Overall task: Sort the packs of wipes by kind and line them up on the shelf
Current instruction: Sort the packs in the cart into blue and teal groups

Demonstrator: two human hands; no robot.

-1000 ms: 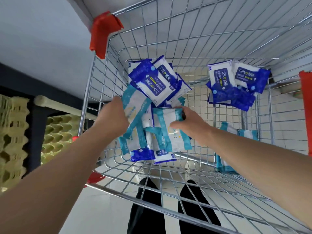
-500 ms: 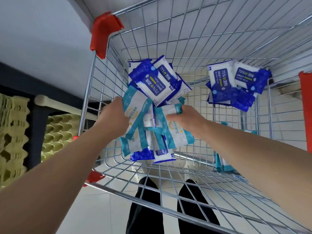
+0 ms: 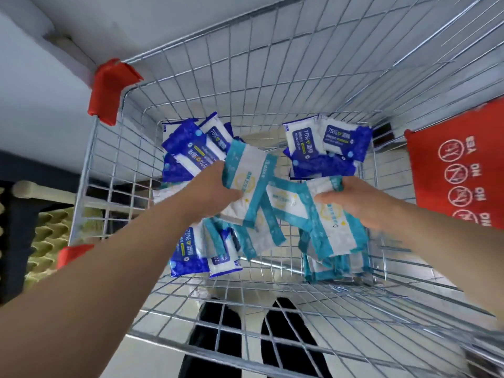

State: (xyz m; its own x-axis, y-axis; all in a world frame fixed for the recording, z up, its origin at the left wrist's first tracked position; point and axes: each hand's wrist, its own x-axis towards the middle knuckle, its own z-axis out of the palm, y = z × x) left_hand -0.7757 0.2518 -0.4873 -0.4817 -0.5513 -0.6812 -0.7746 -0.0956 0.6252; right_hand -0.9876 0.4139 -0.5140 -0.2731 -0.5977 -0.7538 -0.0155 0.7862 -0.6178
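Observation:
Both my hands reach into a wire shopping cart [image 3: 109, 170] full of wipe packs. My left hand [image 3: 210, 190] grips teal-and-white packs [image 3: 246, 186] lifted above the cart floor. My right hand [image 3: 354, 203] grips more teal-and-white packs [image 3: 334, 227], fanned out below it. Dark blue 75% alcohol packs lie in a pile at the back left [image 3: 188, 148], another at the back right [image 3: 327, 148], and a few under my left wrist [image 3: 191, 252]. More teal packs [image 3: 335, 268] rest on the cart floor at the right.
Red plastic corner guards [image 3: 109, 88] cap the cart's left corners. A red child-seat flap with warning icons [image 3: 461, 165] hangs at the right. Egg trays [image 3: 46, 241] stand left of the cart beside a dark frame. My legs show through the cart's near wall.
Both hands have risen with their teal packs and drawn apart, the right one moving right. The view has tilted, bringing the red flap into sight.

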